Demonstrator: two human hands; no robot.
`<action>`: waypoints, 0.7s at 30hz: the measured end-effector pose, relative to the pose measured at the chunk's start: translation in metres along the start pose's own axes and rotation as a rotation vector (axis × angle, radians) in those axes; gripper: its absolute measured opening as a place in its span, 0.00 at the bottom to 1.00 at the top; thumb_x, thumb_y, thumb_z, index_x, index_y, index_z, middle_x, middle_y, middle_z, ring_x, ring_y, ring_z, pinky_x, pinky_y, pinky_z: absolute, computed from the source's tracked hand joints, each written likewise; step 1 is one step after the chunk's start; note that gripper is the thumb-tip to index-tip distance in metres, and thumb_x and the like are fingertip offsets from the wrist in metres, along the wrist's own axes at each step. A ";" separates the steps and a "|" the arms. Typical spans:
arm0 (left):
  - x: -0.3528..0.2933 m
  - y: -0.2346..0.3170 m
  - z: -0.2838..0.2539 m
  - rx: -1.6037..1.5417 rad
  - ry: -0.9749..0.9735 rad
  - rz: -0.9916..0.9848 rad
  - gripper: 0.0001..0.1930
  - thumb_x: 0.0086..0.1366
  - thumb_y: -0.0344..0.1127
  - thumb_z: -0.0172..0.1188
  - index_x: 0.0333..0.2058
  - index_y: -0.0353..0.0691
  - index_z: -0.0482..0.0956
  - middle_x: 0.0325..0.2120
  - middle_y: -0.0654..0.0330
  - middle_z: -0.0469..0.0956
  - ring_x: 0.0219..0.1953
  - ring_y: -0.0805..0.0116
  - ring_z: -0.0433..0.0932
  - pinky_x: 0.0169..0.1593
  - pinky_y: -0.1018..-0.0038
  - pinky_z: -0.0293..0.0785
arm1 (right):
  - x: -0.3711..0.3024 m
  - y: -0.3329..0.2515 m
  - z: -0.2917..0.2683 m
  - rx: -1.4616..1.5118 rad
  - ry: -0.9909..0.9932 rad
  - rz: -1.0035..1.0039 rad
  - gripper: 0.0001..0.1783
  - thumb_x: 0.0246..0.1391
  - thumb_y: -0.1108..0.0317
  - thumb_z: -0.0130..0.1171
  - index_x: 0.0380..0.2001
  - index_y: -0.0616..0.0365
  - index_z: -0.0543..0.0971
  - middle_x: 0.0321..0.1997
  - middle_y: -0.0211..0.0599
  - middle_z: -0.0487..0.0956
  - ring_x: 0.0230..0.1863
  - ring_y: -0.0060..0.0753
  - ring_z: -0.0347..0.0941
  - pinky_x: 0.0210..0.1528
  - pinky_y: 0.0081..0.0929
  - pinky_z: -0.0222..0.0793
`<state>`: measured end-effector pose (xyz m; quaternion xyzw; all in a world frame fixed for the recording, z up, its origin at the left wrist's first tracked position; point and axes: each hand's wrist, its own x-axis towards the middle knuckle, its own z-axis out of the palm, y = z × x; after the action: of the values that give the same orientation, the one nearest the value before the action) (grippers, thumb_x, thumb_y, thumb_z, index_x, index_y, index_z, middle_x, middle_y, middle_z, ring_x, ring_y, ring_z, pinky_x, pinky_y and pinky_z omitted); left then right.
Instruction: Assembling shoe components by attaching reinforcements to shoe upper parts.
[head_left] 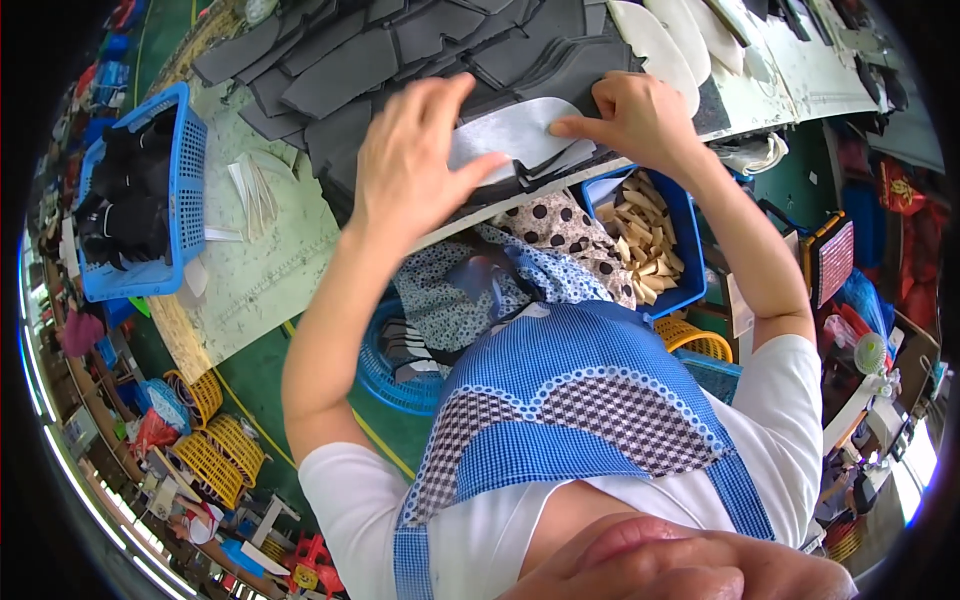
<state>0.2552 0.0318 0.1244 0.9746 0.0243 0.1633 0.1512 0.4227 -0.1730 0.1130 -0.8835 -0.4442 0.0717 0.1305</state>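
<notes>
A pale grey sheet piece with a rounded end (pixel 522 128) lies over dark grey cut pieces (pixel 345 75) near the table's front edge. My left hand (pixel 410 150) is open at its left end, fingers spread and blurred, the thumb reaching its lower left part. At the other end my right hand (pixel 645 120) has curled fingers, its thumb pressed on the pale piece's rounded tip. The fingers beneath that hand are partly hidden. More dark pieces are layered behind and between both hands. Off-white rounded pieces (pixel 655 40) rest beyond my right hand.
On the table's left stands a blue basket (pixel 188 190) of black items, beside a bundle of pale strips (pixel 252 195). Below the front edge, a blue bin (pixel 690 265) holds tan pieces. Under my left forearm is a round blue basket (pixel 385 385) on the green floor.
</notes>
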 end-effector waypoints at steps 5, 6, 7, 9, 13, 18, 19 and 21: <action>-0.006 -0.002 0.013 -0.159 -0.242 -0.084 0.33 0.51 0.61 0.68 0.41 0.35 0.77 0.38 0.53 0.75 0.44 0.53 0.76 0.49 0.62 0.74 | -0.066 -0.001 0.022 0.788 0.004 0.265 0.31 0.50 0.39 0.66 0.17 0.58 0.76 0.18 0.33 0.76 0.22 0.28 0.75 0.24 0.35 0.67; -0.012 0.001 0.015 -0.247 -0.246 -0.103 0.32 0.52 0.61 0.68 0.40 0.35 0.77 0.37 0.52 0.75 0.44 0.53 0.76 0.49 0.62 0.74 | -0.087 -0.002 0.030 0.936 -0.176 0.404 0.29 0.52 0.40 0.65 0.22 0.59 0.79 0.22 0.33 0.78 0.26 0.26 0.77 0.27 0.34 0.71; -0.016 0.006 0.021 -0.259 -0.208 -0.095 0.30 0.51 0.57 0.70 0.40 0.35 0.77 0.37 0.53 0.75 0.43 0.53 0.76 0.47 0.62 0.73 | -0.100 -0.009 0.041 1.112 -0.265 0.428 0.28 0.53 0.41 0.65 0.33 0.61 0.78 0.32 0.37 0.80 0.35 0.29 0.77 0.37 0.34 0.73; -0.023 0.018 0.026 -0.243 -0.123 -0.065 0.28 0.50 0.52 0.72 0.40 0.35 0.76 0.36 0.53 0.75 0.42 0.52 0.76 0.45 0.61 0.73 | -0.123 -0.023 0.076 1.655 -0.350 0.462 0.34 0.56 0.45 0.62 0.54 0.62 0.71 0.51 0.41 0.76 0.53 0.34 0.72 0.57 0.38 0.68; -0.036 0.035 0.027 -0.236 -0.131 0.010 0.28 0.50 0.51 0.72 0.42 0.36 0.78 0.38 0.55 0.76 0.42 0.54 0.76 0.46 0.62 0.73 | -0.108 -0.060 0.088 2.140 -0.184 0.575 0.37 0.58 0.54 0.62 0.65 0.58 0.62 0.65 0.40 0.69 0.67 0.40 0.63 0.70 0.46 0.54; -0.022 0.012 0.023 -0.242 0.077 -0.023 0.21 0.53 0.41 0.71 0.44 0.39 0.79 0.43 0.57 0.77 0.47 0.56 0.75 0.51 0.64 0.73 | -0.128 -0.046 0.104 2.184 -0.131 0.562 0.34 0.55 0.57 0.65 0.62 0.55 0.67 0.60 0.35 0.74 0.63 0.39 0.68 0.70 0.44 0.55; -0.021 0.003 0.025 -0.189 0.066 -0.001 0.21 0.53 0.42 0.71 0.43 0.40 0.79 0.43 0.58 0.76 0.47 0.57 0.75 0.50 0.64 0.73 | -0.137 -0.039 0.104 2.178 -0.163 0.573 0.35 0.53 0.56 0.66 0.62 0.55 0.67 0.61 0.35 0.74 0.63 0.39 0.69 0.70 0.44 0.55; -0.025 -0.001 0.026 -0.123 0.072 0.021 0.20 0.53 0.42 0.70 0.43 0.40 0.79 0.43 0.60 0.77 0.46 0.58 0.76 0.50 0.64 0.73 | -0.147 -0.028 0.093 2.156 -0.205 0.579 0.38 0.52 0.57 0.68 0.63 0.57 0.64 0.60 0.36 0.74 0.61 0.38 0.69 0.66 0.42 0.61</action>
<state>0.2397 0.0232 0.0928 0.9572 0.0092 0.2009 0.2080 0.2906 -0.2596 0.0338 -0.3685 0.0636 0.5192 0.7685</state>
